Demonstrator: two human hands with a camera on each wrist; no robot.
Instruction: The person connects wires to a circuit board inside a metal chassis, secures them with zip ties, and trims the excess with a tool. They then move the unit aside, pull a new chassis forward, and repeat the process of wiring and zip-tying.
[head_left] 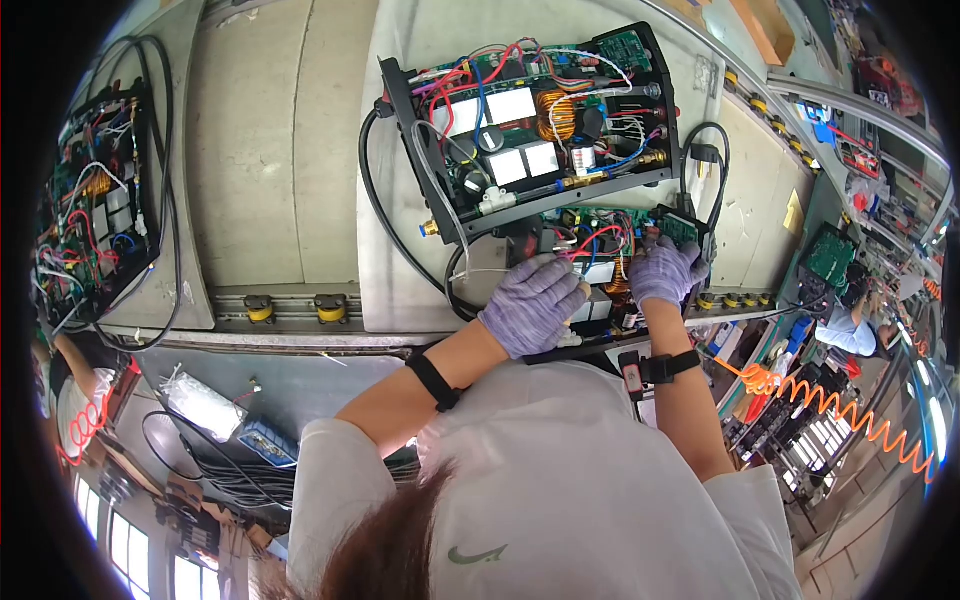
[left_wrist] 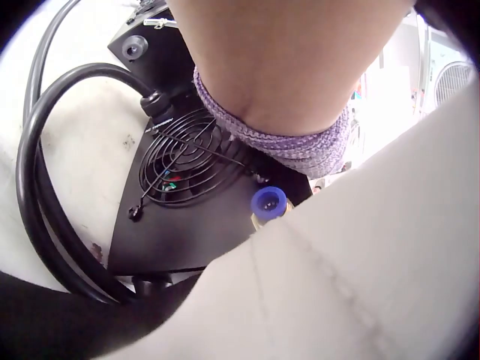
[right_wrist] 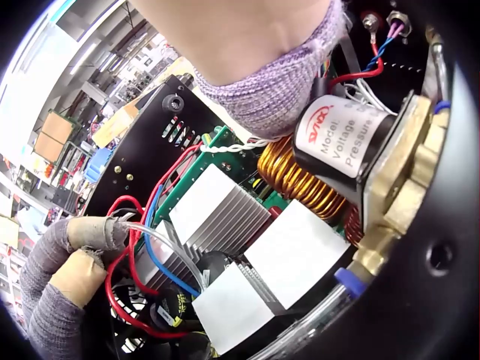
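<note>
An opened black power unit [right_wrist: 439, 259] lies in front of the person, with white-topped heat sinks [right_wrist: 296, 251], a copper coil [right_wrist: 300, 176] and a labelled solenoid valve [right_wrist: 337, 135]. The gloved left hand [head_left: 540, 305] is over its left part. In the right wrist view, its taped fingertips [right_wrist: 79, 277] pinch the end of a thin whitish wire [right_wrist: 169, 244] beside red and blue leads. At the unit's right end, the gloved right hand [head_left: 665, 270] reaches in by a green circuit board [head_left: 680, 228]; its fingertips are hidden. A fan grille [left_wrist: 187, 157] and blue-ringed fitting [left_wrist: 268, 202] show below the left wrist.
A second open unit [head_left: 530, 120] stands just beyond, and a third [head_left: 100, 200] sits far left. Black power cable [head_left: 375, 200] loops beside the units. Yellow rollers [head_left: 259, 309] line the bench edge. An orange coiled hose [head_left: 800, 395] hangs at right.
</note>
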